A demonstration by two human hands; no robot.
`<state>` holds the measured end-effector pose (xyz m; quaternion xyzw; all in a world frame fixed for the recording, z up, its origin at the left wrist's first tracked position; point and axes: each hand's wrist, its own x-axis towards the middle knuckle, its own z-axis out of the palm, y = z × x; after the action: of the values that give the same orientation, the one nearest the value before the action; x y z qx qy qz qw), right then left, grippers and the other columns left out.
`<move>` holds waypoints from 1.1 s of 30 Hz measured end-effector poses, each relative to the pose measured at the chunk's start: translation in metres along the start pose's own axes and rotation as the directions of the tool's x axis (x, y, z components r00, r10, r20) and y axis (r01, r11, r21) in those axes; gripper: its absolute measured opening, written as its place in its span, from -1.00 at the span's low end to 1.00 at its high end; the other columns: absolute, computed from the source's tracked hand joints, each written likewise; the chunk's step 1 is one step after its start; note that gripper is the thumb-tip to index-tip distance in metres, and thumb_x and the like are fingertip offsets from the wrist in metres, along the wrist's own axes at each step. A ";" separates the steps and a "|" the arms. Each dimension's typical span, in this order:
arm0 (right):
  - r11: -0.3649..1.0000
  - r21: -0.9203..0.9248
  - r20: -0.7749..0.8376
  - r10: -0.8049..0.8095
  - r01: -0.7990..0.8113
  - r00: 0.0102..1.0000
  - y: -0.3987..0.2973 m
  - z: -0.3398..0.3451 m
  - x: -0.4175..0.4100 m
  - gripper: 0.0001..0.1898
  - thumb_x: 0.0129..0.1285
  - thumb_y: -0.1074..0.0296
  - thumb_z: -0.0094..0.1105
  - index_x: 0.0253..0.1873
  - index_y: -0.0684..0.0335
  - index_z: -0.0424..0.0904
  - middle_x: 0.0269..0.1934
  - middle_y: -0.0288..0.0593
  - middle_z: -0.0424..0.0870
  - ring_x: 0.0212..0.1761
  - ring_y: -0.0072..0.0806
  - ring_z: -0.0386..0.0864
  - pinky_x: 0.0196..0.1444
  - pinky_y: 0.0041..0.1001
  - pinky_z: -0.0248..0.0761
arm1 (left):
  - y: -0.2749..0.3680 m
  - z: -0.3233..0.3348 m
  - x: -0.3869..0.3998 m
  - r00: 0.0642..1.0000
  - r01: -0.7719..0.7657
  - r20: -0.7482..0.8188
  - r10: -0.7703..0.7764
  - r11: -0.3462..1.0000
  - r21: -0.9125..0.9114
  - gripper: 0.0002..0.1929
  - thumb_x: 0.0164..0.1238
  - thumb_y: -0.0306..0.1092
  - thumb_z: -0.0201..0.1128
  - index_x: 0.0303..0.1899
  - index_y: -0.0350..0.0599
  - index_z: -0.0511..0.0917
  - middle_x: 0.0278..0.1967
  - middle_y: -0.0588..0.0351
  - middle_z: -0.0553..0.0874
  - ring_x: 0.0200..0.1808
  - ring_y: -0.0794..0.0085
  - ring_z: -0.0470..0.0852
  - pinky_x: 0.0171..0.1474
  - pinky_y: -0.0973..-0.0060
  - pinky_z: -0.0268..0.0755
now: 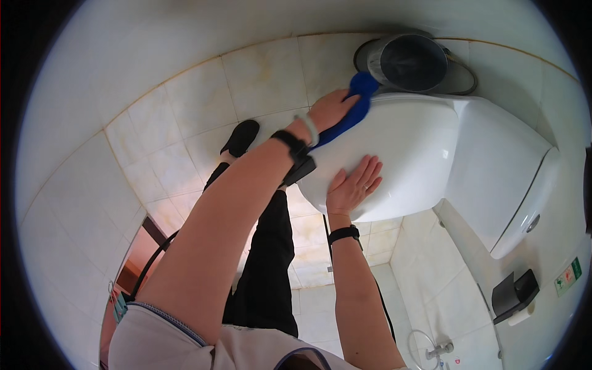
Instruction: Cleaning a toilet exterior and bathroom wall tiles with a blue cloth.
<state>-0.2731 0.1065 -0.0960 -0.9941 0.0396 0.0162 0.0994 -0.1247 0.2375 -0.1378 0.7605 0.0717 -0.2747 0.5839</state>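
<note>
My left hand (pixel 330 111) grips a blue cloth (pixel 349 121) at the far rim of a white toilet's closed lid (pixel 407 143). One end of the cloth bunches up past my fingers, close to a metal bucket, while the rest trails along the lid's edge under my wrist. Flat on the lid, nearer my body, lies my right hand (pixel 354 187) with its palm down and nothing in it. The toilet's cistern (pixel 499 166) rises to the right of the lid and has a round flush button (pixel 533 224) on top.
The grey bucket (pixel 414 62) stands on the tiled floor (pixel 263 83) between toilet and wall; its contents are unclear. A paper holder (pixel 515 296) is mounted on the right wall near a green-and-white sign (pixel 568 276). Lower right is a shower mixer (pixel 439 350). A doorway (pixel 138 259) opens at left.
</note>
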 end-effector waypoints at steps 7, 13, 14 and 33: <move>1.000 -0.015 0.053 0.012 -0.011 0.998 0.000 -0.003 -0.001 -0.39 0.33 0.04 -0.26 0.36 0.32 0.05 0.38 0.03 0.07 0.44 -0.06 -0.06 0.41 -0.04 -0.32 | -0.056 -0.001 -0.094 0.931 0.313 -0.088 -0.355 0.897 -0.311 -0.51 0.38 -0.08 -0.02 0.15 -0.30 0.36 0.00 -0.24 0.56 0.03 0.15 0.54 0.13 0.43 0.29; 1.000 -0.008 0.058 0.009 -0.009 0.998 0.003 -0.003 -0.002 -0.39 0.32 0.06 -0.23 0.36 0.32 0.06 0.37 0.04 0.09 0.44 -0.04 -0.05 0.41 -0.04 -0.31 | -0.010 -0.019 -0.039 0.955 0.295 0.015 -0.295 0.947 -0.125 -0.55 0.36 -0.11 0.02 0.07 -0.33 0.41 -0.08 -0.21 0.60 -0.06 0.18 0.57 0.05 0.47 0.33; 1.000 0.002 0.061 0.009 -0.009 0.998 0.003 -0.003 -0.002 -0.39 0.32 0.06 -0.23 0.35 0.32 0.07 0.36 0.04 0.10 0.43 -0.04 -0.03 0.41 -0.03 -0.30 | 0.000 -0.020 -0.023 0.975 0.217 0.053 -0.218 0.976 0.026 -0.56 0.35 -0.15 0.03 0.07 -0.35 0.42 -0.08 -0.18 0.61 -0.06 0.25 0.57 0.06 0.53 0.33; 0.990 0.138 0.061 0.011 -0.019 0.998 -0.013 -0.005 0.001 -0.38 0.19 0.10 0.01 0.32 0.25 0.18 0.36 -0.08 0.12 0.43 -0.17 0.00 0.40 -0.03 -0.27 | 0.104 0.142 0.207 0.781 -0.623 0.402 0.478 0.563 0.543 -0.67 0.37 -0.20 -0.04 -0.02 -0.19 0.51 0.03 -0.07 0.54 0.02 0.03 0.49 0.09 0.30 0.34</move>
<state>-0.2708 0.1186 -0.0886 -0.9836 0.0451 0.0438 0.1693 0.0462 0.0299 -0.1766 0.8636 -0.3320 -0.1627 0.3427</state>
